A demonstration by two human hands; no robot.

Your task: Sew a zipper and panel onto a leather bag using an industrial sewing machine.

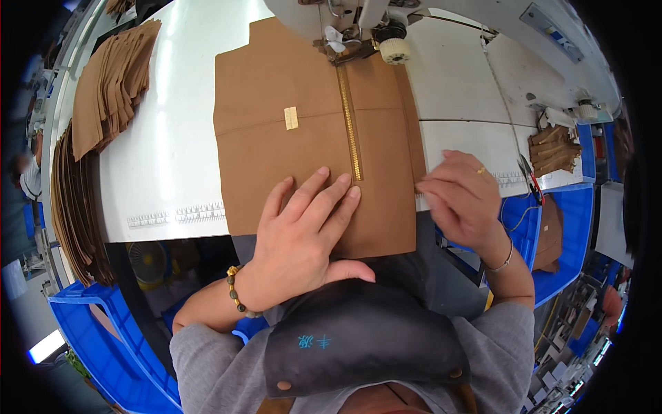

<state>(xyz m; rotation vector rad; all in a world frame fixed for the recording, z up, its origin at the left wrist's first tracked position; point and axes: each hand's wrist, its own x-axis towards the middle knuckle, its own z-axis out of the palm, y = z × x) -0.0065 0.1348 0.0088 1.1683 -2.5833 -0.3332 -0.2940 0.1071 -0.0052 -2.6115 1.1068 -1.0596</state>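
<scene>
A brown fabric panel (276,148) lies flat on the white worktop (172,159), its near edge hanging over the worktop's front. A gold zip (349,124) runs down the panel from the sewing machine's foot (352,50) at the panel's far edge, and a small pale tag (291,118) sits left of the zip. The left hand (303,231) rests palm down on the panel's near part, fingers spread and flat — the fingertips reach just short of the zip's lower end, gripping nothing. The right hand (458,196) is at the panel's right edge, fingers curled together and pinching the cloth's border where it meets the worktop. Left of the panel, stacks of cut brown pieces (110,83) lie fanned out. Well right of the panel, a small pile of brown scraps (552,148) sits beside a blue bin (558,228).
</scene>
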